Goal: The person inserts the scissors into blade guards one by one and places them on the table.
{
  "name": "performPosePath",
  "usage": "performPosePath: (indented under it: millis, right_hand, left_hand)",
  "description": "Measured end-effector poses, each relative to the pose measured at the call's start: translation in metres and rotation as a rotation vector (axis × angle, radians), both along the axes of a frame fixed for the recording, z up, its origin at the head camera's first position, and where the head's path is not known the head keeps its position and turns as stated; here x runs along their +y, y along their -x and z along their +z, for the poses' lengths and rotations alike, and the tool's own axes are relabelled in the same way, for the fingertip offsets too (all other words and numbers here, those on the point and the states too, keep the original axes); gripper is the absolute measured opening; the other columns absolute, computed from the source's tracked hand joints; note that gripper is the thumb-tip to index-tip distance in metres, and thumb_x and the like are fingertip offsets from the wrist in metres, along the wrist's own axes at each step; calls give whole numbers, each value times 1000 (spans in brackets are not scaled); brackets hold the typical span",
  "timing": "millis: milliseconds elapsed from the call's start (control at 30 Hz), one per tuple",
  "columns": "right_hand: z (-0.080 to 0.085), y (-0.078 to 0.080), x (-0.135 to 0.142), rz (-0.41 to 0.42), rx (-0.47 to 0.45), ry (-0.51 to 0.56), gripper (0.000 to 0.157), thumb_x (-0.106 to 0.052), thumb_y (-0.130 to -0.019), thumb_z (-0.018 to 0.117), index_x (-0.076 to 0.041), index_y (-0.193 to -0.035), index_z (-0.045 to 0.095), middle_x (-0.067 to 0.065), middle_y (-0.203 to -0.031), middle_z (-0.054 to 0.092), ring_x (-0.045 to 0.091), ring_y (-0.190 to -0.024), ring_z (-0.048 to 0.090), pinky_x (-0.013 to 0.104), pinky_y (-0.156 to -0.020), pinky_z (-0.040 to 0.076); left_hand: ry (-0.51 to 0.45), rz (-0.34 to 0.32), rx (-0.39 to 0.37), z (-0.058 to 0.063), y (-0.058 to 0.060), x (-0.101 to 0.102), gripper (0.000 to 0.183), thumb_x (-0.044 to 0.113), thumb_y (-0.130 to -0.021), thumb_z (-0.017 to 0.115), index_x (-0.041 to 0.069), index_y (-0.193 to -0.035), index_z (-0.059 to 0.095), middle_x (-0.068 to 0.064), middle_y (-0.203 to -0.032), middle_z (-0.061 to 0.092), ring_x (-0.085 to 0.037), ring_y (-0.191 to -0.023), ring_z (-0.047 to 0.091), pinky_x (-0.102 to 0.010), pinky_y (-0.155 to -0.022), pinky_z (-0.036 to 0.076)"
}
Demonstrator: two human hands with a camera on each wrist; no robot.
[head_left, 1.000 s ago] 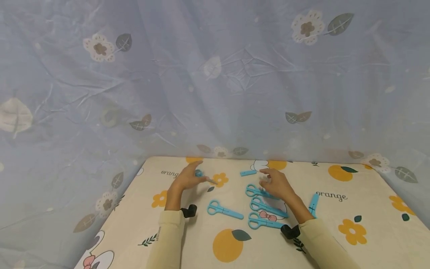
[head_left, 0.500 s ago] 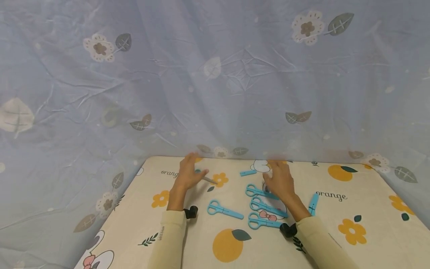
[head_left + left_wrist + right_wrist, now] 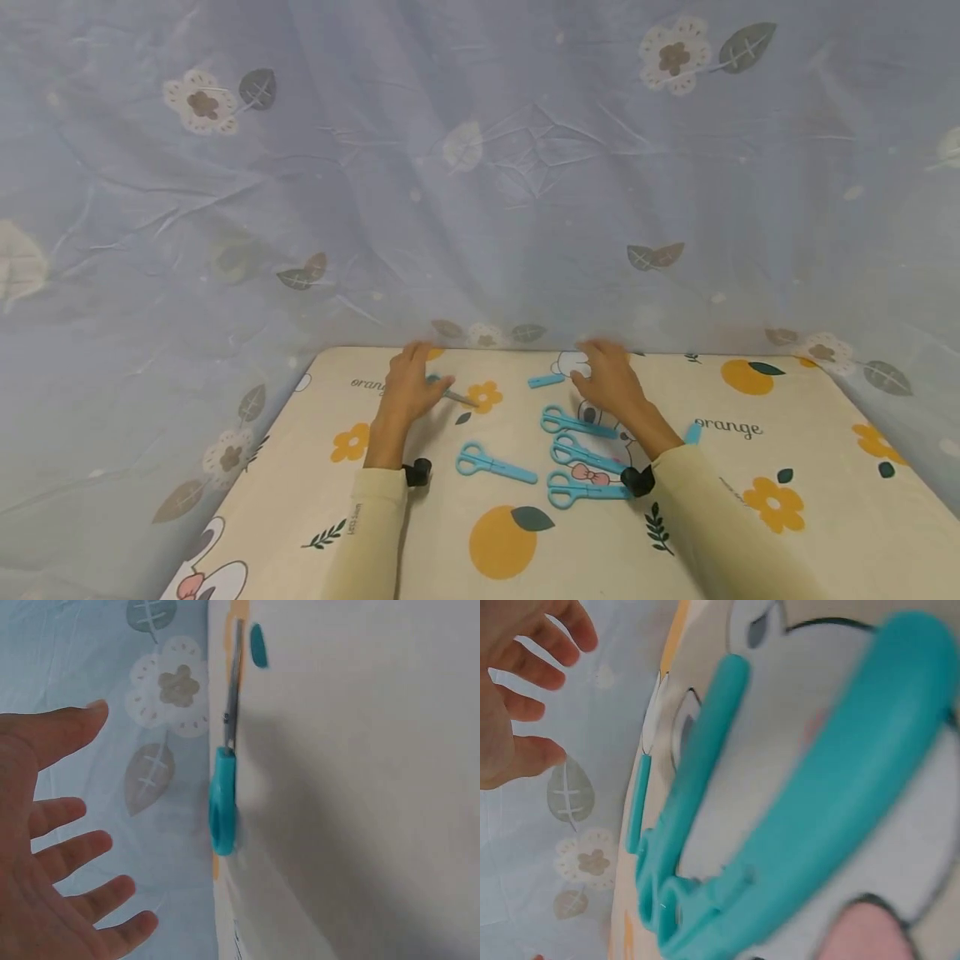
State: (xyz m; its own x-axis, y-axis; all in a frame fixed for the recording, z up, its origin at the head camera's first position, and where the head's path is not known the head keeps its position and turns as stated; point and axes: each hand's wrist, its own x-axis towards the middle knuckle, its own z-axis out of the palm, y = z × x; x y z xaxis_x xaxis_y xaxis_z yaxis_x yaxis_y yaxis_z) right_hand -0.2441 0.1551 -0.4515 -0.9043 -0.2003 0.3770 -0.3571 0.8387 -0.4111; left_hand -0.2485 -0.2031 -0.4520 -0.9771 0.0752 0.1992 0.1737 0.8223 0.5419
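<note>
My left hand (image 3: pixel 408 387) is raised over the far left of the cloth, thumb out and fingers spread apart. Beside it lies a pair of bare-bladed scissors (image 3: pixel 459 397) with blue handles; the left wrist view shows these scissors (image 3: pixel 225 795) apart from the fingers. My right hand (image 3: pixel 611 383), fingers parted and loosely bent, is over the far right near a small blue blade cover (image 3: pixel 546 381). Nothing is between its fingers in the right wrist view. Below it lie three blue scissors with covered blades, the back pair (image 3: pixel 577 423), middle pair (image 3: pixel 585 454) and front pair (image 3: pixel 588 490).
Another covered pair of blue scissors (image 3: pixel 497 467) lies centre-left. A blue piece (image 3: pixel 693 433) is partly hidden behind the right forearm. The patterned cream cloth (image 3: pixel 600 558) covers the table, ending at a grey-blue flowered curtain (image 3: pixel 525 208) behind.
Both hands have moved toward the back edge and their fingers have spread. The bare scissors and the blade cover keep their places. The head view has shifted slightly.
</note>
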Motion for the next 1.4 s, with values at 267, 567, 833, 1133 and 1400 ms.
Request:
performPosePath:
  millis: [267,567,833,1133,1400]
  right_hand:
    - [4,21,0,74,-154,-34,57,-13,-98,74,5,-150,57,29,-153,57,50,-144,51,64,-120,45]
    - [1,39,-5,226,-283,-103,63,-16,-96,81,7,-150,57,27,-152,60,49,-144,53,63,-120,46]
    - [-6,48,-12,228,-294,-116,58,-15,-97,80,7,-146,60,26,-146,64,47,-139,58,60,-117,49]
    - [-17,53,-22,173,-370,-151,55,-17,-99,78,4,-147,61,23,-150,61,44,-145,53,56,-123,45]
    - [-21,59,-23,210,-321,-187,43,-15,-98,80,2,-137,70,21,-140,68,42,-135,59,56,-118,49]
  left_hand:
    - [-4,-158,-107,-4,14,-17,82,28,-101,76,8,-168,33,-25,-171,34,-59,-155,31,-72,-124,35]
    - [24,-275,-192,2,23,-38,78,16,-100,76,2,-166,36,-22,-172,36,-50,-158,34,-65,-127,35]
    - [45,-281,-231,-4,35,-40,77,15,-98,78,2,-164,40,-23,-170,40,-48,-158,36,-63,-130,32]
    - [130,-260,-302,-6,37,-33,75,15,-96,80,5,-161,46,-22,-165,48,-46,-156,40,-59,-130,33]
    - [164,-236,-301,-7,40,-28,68,13,-94,82,7,-155,56,-16,-155,60,-46,-149,47,-60,-126,39]
